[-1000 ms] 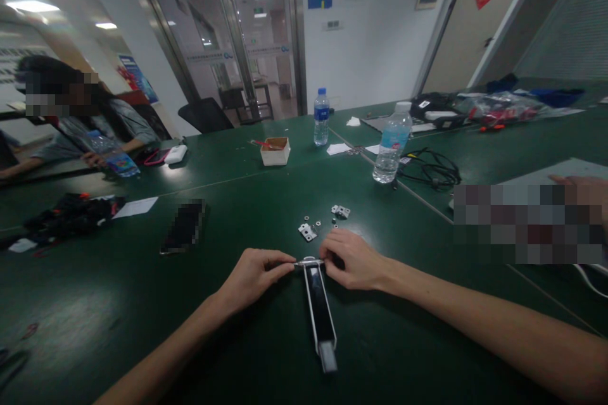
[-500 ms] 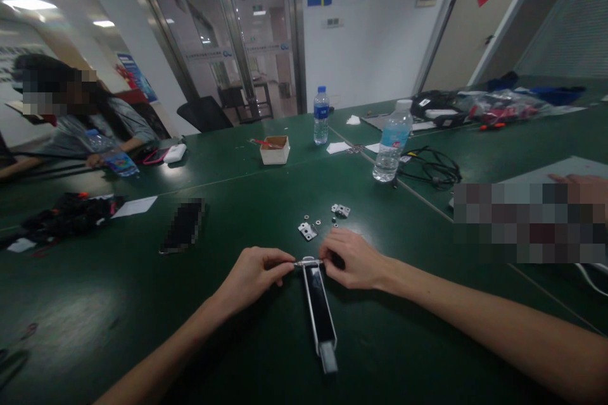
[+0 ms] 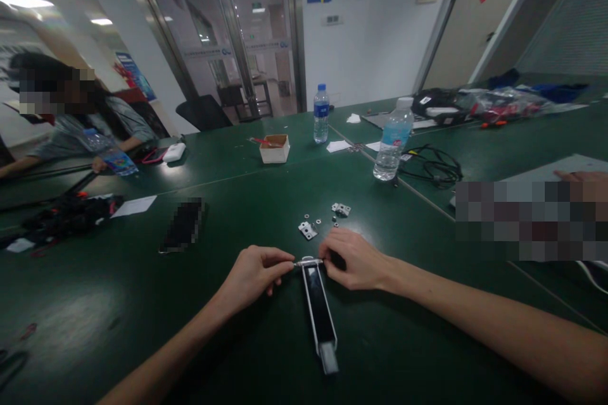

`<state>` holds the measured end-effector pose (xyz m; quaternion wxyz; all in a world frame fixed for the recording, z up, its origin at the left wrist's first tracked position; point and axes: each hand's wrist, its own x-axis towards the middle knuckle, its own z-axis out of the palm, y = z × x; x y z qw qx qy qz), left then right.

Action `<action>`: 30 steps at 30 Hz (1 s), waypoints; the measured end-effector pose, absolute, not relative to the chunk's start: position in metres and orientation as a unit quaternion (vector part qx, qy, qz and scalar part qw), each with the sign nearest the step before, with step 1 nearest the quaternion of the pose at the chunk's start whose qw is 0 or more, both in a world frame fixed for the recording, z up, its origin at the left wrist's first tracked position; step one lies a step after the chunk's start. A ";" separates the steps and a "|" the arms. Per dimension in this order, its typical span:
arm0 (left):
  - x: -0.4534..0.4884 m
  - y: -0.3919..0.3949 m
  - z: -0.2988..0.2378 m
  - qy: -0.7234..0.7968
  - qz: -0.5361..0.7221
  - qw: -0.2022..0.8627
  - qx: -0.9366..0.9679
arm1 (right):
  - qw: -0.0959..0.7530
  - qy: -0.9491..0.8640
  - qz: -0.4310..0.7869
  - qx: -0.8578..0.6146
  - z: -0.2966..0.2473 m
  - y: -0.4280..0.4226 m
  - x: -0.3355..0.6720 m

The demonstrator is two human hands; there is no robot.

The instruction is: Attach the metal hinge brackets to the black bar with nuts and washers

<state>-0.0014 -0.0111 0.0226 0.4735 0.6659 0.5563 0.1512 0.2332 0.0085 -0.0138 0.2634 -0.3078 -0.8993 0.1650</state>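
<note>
One metal rod (image 3: 311, 262) lies between left hand (image 3: 253, 271) and right hand (image 3: 355, 261), fingers (image 3: 281, 256) pinching its ends.

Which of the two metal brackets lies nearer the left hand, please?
The left bracket; the right bracket lies farther back, beyond the right hand.

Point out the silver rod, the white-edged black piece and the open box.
Silver rod (image 3: 310, 262), head view: middle of its shaft.
White-edged black piece (image 3: 320, 307), head view: dark top face.
Open box (image 3: 274, 154), head view: front wall.
</note>
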 end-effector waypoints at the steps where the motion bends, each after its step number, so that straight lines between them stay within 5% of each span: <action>1: -0.001 -0.011 0.023 0.558 0.149 0.473 0.665 | 0.264 -0.899 0.168 -0.305 -0.014 0.009 0.233; 30: 0.008 -0.016 0.023 0.575 0.190 0.543 0.582 | 0.271 -0.898 0.199 -0.282 -0.016 0.010 0.235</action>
